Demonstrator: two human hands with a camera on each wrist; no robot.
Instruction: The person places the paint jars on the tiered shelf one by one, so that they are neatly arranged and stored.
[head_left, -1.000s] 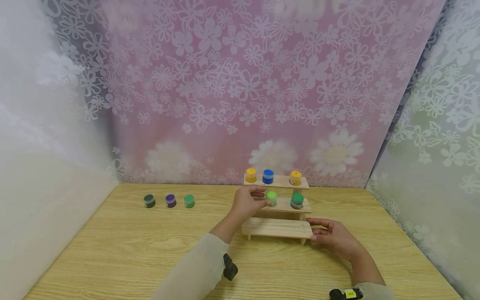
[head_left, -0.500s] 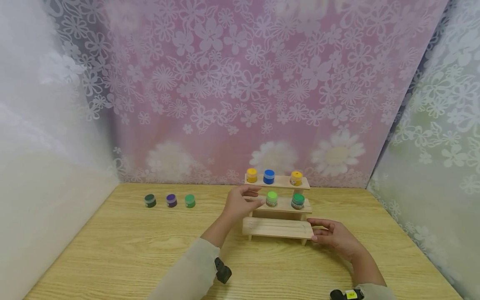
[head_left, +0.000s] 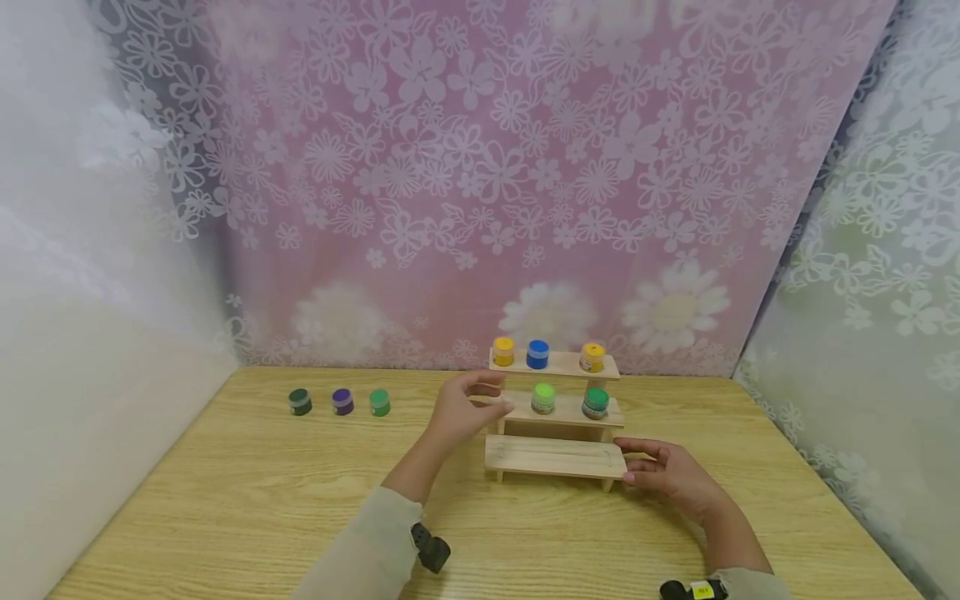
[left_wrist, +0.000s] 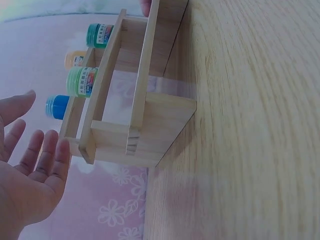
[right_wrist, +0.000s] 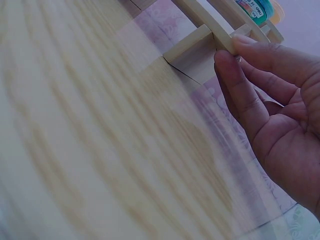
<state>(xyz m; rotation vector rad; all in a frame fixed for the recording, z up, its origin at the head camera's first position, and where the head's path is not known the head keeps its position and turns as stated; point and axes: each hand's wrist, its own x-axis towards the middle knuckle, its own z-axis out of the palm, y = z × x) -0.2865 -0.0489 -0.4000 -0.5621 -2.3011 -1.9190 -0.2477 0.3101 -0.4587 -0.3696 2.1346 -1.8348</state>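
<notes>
A three-step wooden display stand [head_left: 555, 457] stands on the table. My left hand [head_left: 465, 410] is beside the left end of its middle step, fingers spread and holding nothing; in the left wrist view the palm and loose fingers show. On that step sit a light-green paint jar [head_left: 543, 398] and a green paint jar [head_left: 596, 403]. The top step carries a yellow jar [head_left: 503, 352], a blue jar [head_left: 537, 355] and another yellow jar [head_left: 592, 357]. My right hand [right_wrist: 280, 95] pinches the right end of the lowest step between thumb and fingers.
At the left on the wood-grain table [head_left: 262, 492] stand a dark green jar [head_left: 300, 402], a purple jar [head_left: 342, 402] and a green jar [head_left: 379, 402] in a row. A flowered pink backdrop [head_left: 420, 208] rises behind, with pale panels on both sides.
My left hand has drawn away to the left from the light-green jar, which it was touching a second ago and which now stands free on the middle step. The right hand stays in place.
</notes>
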